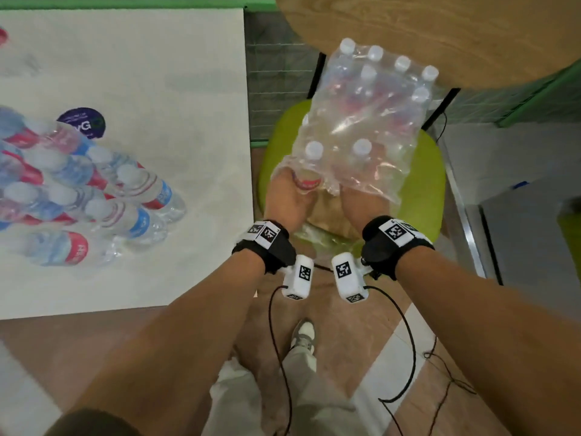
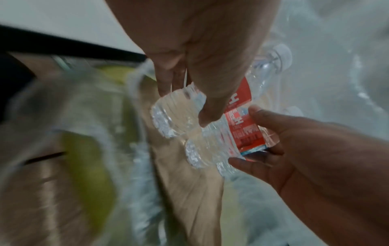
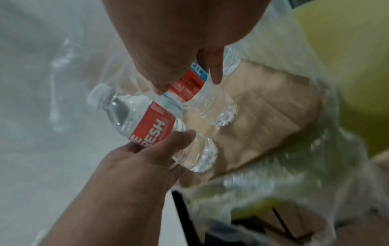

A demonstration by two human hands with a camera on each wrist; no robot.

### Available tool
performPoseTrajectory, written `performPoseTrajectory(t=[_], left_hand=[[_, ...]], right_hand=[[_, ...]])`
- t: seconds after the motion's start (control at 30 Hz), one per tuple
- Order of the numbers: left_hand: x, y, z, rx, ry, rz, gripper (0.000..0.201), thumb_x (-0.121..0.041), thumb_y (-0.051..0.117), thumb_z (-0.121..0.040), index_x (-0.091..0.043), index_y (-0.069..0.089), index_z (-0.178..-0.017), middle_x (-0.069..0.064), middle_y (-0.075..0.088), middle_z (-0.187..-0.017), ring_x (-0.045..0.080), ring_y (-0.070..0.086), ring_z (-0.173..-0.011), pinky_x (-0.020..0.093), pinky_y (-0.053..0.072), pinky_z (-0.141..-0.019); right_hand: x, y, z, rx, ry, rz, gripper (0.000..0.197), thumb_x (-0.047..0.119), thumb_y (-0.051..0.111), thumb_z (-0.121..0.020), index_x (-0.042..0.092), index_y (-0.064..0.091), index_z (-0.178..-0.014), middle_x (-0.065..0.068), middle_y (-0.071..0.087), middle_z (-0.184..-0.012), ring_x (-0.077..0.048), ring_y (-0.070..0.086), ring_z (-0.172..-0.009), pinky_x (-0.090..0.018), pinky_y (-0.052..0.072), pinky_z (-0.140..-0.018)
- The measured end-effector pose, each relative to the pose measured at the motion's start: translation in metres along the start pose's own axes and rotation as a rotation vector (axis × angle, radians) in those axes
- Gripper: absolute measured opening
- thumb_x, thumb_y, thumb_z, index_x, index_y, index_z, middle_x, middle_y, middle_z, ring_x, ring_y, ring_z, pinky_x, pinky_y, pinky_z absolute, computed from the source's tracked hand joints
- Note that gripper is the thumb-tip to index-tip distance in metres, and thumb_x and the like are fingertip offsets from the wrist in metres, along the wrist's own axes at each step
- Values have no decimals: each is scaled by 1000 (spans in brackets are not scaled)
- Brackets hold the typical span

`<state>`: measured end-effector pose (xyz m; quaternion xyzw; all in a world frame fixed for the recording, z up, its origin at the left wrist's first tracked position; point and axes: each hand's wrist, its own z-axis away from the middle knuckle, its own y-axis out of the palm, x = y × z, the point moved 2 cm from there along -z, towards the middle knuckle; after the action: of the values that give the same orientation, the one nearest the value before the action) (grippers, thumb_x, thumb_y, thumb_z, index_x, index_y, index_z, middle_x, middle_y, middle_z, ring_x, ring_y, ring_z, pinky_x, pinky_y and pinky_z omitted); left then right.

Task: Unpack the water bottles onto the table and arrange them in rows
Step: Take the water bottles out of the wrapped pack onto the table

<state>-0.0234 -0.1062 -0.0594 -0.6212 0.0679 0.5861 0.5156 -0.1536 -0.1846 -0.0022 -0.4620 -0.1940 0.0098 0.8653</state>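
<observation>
Both hands are inside the torn end of a clear shrink-wrapped pack of water bottles (image 1: 361,121), and each grip is grasping 1 bottle. The left hand (image 1: 284,199) curls its fingers and thumb round a red-labelled bottle (image 3: 151,126) that lies tilted with its white cap pointing away from the wrist; in the right wrist view the thumb lies across the label and the fingers wrap the ribbed lower body. The right hand (image 1: 361,202) pinches a second red-and-blue labelled bottle (image 3: 202,94) near its label, with the base of that bottle pointing toward the brown cardboard tray (image 3: 263,113) under the pack. The 2 bottles lie just beside each other, close to touching, over the tray. The loose plastic film (image 2: 336,83) drapes over both hands. The pack rests on a lime-green chair seat (image 1: 427,184), with several capped bottles upright in the wrap at its far end. To the left, on the white bench (image 1: 157,73), a cluster of unpacked bottles (image 1: 94,196) stands close together, blurred in the head view, near a dark round sticker (image 1: 83,121). A round wooden table top (image 1: 440,33) lies beyond the chair.
</observation>
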Motion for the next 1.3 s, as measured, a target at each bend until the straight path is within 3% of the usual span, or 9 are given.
performPoseTrajectory(t=[0.13, 0.27, 0.5, 0.7, 0.87, 0.97, 1.07, 1.17, 1.3], left_hand=[[27, -46, 60, -65, 36, 168, 46, -21, 78, -72, -22, 60, -113, -12, 69, -98, 4, 65, -86, 9, 48, -70], [74, -96, 104, -147, 22, 255, 53, -26, 84, -71, -23, 58, -117, -10, 69, -107, 4, 66, -97, 23, 53, -82], [171, -183, 166, -391, -164, 165, 57, -30, 84, -71, -20, 55, -120, -6, 65, -111, 13, 64, -99, 30, 54, -89], [214, -227, 173, -600, -274, 62, 65, -25, 87, -70, -3, 54, -121, 12, 52, -116, 27, 56, -102, 23, 39, -85], [221, -245, 158, -641, -307, 229, 66, -20, 86, -73, -12, 44, -124, 5, 56, -119, 17, 57, -103, 30, 49, -94], [222, -249, 146, -648, -297, 279, 65, -18, 86, -72, -14, 42, -120, 3, 57, -114, 17, 58, -100, 32, 51, -93], [225, -251, 137, -634, -277, 276, 66, -20, 86, -72, -11, 43, -121, 3, 56, -116, 16, 58, -102, 34, 50, -95], [224, -250, 137, -612, -268, 277, 76, -25, 89, -69, -9, 42, -126, 4, 52, -123, 14, 54, -107, 29, 47, -98], [225, -241, 156, -621, -380, 177, 89, -35, 91, -63, -7, 41, -131, 5, 41, -126, 15, 45, -108, 26, 42, -97]], right_hand=[[40, 25, 42, -380, -192, -267, 35, 47, 56, -92, 13, 64, -91, 2, 61, -77, -11, 54, -65, -17, 33, -67], [77, 70, 86, -390, -302, -610, 41, 43, 69, -82, 23, 47, -110, 8, 62, -95, -13, 61, -85, -31, 52, -76], [153, 144, 134, -200, -450, -665, 47, 43, 72, -80, 24, 46, -115, 9, 60, -104, -11, 60, -96, -31, 52, -87], [193, 186, 147, -188, -544, -474, 60, 36, 77, -79, 17, 45, -126, -2, 39, -117, -11, 45, -88, -11, 34, -76], [215, 192, 141, -198, -557, -452, 59, 31, 78, -80, 14, 44, -125, -3, 37, -118, -13, 49, -89, -5, 38, -73], [217, 189, 134, -220, -552, -469, 59, 30, 78, -81, 12, 44, -126, -3, 37, -119, 3, 53, -80, 4, 37, -66], [217, 189, 129, -226, -561, -477, 61, 34, 77, -82, 14, 43, -128, -3, 37, -121, 25, 48, -86, -10, 44, -70], [216, 190, 129, -220, -560, -483, 73, 49, 77, -75, 22, 40, -131, 2, 37, -121, 0, 54, -94, -29, 54, -81], [204, 182, 132, -246, -530, -472, 66, 67, 60, -81, 28, 43, -132, 8, 41, -120, -11, 51, -107, -27, 49, -86]])
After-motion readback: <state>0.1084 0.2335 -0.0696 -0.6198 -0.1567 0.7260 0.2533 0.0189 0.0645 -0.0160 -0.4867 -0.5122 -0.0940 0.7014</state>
